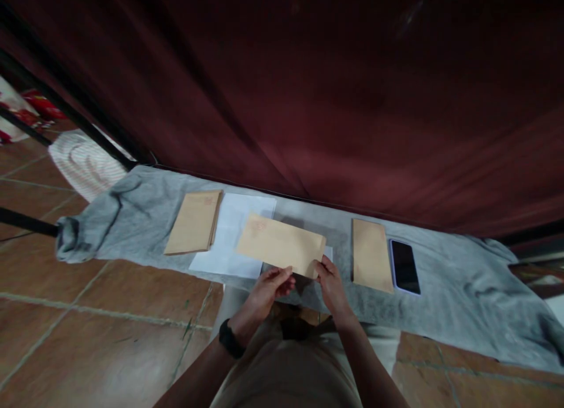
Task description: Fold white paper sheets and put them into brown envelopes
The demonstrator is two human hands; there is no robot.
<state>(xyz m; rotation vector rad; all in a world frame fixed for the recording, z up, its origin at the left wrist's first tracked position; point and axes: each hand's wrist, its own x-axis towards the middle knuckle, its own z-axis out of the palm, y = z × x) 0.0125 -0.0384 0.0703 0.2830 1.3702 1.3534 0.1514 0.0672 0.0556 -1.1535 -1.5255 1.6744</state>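
Note:
A tan paper envelope (282,242) is held up at a slant over the grey cloth, its faint red print at the far left end. My right hand (329,283) pinches it at the lower right corner. At its lower edge, my left hand (268,290) is closed, thumb against the paper and fingers curled beneath. White paper sheets (238,234) lie under and left of the held envelope. To their left is a small stack of tan envelopes (194,223). On the right, another tan envelope or pile (372,255) lies flat.
A phone (405,267) with a dark screen lies beside the right-hand envelopes. Grey cloth (458,296) covers the narrow bench. A dark red curtain (317,102) rises behind it. Black metal bars (66,111) and a striped cloth (90,161) are at the left, above the tiled floor (101,343).

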